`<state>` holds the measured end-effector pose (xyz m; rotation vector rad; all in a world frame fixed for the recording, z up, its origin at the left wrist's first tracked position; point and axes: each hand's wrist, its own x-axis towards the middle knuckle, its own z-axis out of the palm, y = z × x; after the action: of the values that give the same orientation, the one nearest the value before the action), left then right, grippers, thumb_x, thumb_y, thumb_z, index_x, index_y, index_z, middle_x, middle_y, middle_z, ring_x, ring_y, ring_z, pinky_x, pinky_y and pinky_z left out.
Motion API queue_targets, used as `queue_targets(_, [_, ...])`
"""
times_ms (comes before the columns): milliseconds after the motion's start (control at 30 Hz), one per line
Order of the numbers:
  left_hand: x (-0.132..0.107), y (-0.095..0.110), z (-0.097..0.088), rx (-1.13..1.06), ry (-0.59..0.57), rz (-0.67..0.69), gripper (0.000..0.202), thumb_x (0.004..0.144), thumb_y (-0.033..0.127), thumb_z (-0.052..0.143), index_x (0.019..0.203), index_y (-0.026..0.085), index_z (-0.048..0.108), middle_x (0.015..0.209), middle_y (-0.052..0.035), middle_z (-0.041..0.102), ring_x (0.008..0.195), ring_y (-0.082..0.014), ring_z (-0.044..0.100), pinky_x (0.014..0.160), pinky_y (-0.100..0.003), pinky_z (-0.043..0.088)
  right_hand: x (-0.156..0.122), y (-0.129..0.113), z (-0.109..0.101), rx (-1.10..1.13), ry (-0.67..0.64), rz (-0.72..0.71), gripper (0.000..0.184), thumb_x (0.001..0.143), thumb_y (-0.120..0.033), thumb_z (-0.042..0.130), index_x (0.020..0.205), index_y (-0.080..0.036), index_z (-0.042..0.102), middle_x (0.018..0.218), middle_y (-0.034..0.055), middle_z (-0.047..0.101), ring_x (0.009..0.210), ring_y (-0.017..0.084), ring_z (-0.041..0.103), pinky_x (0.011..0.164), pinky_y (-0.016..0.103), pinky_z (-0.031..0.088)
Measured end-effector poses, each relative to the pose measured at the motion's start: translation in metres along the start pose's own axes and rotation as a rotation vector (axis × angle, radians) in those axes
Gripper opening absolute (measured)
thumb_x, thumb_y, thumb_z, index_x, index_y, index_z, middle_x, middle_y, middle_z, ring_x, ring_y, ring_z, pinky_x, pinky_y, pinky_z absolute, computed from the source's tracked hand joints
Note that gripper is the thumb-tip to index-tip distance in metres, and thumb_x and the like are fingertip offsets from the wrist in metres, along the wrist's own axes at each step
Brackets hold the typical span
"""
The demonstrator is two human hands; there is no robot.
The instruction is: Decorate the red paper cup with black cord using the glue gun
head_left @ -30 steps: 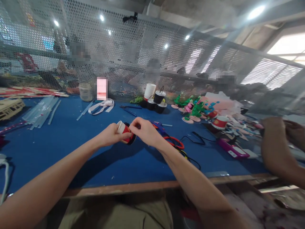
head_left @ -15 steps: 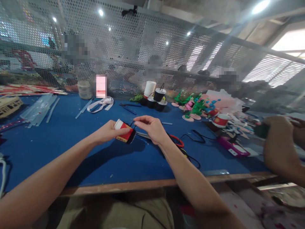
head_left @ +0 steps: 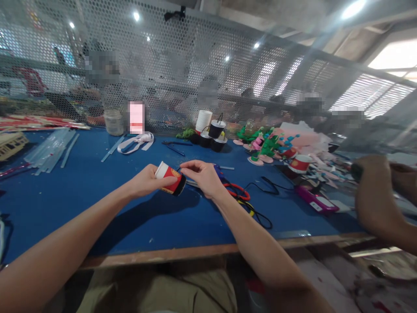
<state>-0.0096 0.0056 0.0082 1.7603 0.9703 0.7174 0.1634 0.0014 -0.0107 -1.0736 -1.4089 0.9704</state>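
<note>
Tilted over the blue table, a red and white paper cup (head_left: 168,174) with a black band at its lower end is gripped by my left hand (head_left: 146,180), thumb along its side. My right hand (head_left: 203,177) is at the cup's right side, thumb and forefinger pinched on a thin black cord (head_left: 179,169) that meets the cup. How the cord is joined to the cup is hidden by the fingers. Beneath and beside my right wrist lie an orange-red loop handle (head_left: 240,189) and a black cable (head_left: 260,218).
Black cups (head_left: 216,135) and a white cup stack (head_left: 203,121) stand at the back near pliers (head_left: 175,149). Translucent sticks (head_left: 48,150) lie left. Green figures (head_left: 269,145) and a purple device (head_left: 316,201) are right, near another person's arm (head_left: 373,195). A perforated screen (head_left: 176,78) backs the table.
My right fingers have come slightly down and closer to the cup, and less of the black cord shows. The cup stays in my left hand. The view has shifted slightly.
</note>
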Motion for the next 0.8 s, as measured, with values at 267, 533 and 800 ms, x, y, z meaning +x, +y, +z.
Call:
queue_targets(267, [0.0004,-0.0036,-0.0005,0.063,0.019,0.031,0.028,0.061,0.037,0.062,0.053,0.012,0.055,0.046,0.0045,0.044,0.044,-0.0054,0.034,0.042,-0.019,0.025,0.0,0.0019,0.0007,-0.033,-0.02,-0.014,0.014,0.062,-0.025,0.063,0.073,-0.016,0.064,0.069,0.0014,0.065,0.065,0.013,0.057,0.064,0.027,0.044])
queue_targets(533, [0.0009,-0.0042,-0.0021,-0.105,0.062,0.017,0.027,0.063,0.038,0.064,0.061,0.012,0.062,0.053,0.0009,0.055,0.049,-0.0079,0.044,0.047,-0.02,0.034,-0.0006,0.0,-0.0057,-0.393,-0.039,-0.269,0.019,0.073,-0.016,0.047,0.079,-0.018,0.065,0.083,0.004,0.068,0.078,0.016,0.06,0.075,0.03,0.044])
queue_targets(800, [0.0006,-0.0042,-0.0043,-0.209,0.12,0.009,0.028,0.059,0.038,0.068,0.066,0.01,0.065,0.055,-0.0011,0.059,0.051,-0.0093,0.049,0.05,-0.021,0.037,-0.0031,-0.0012,-0.008,-0.487,-0.102,-0.442,0.026,0.068,-0.012,0.051,0.088,-0.019,0.065,0.087,0.005,0.067,0.079,0.016,0.06,0.075,0.031,0.046])
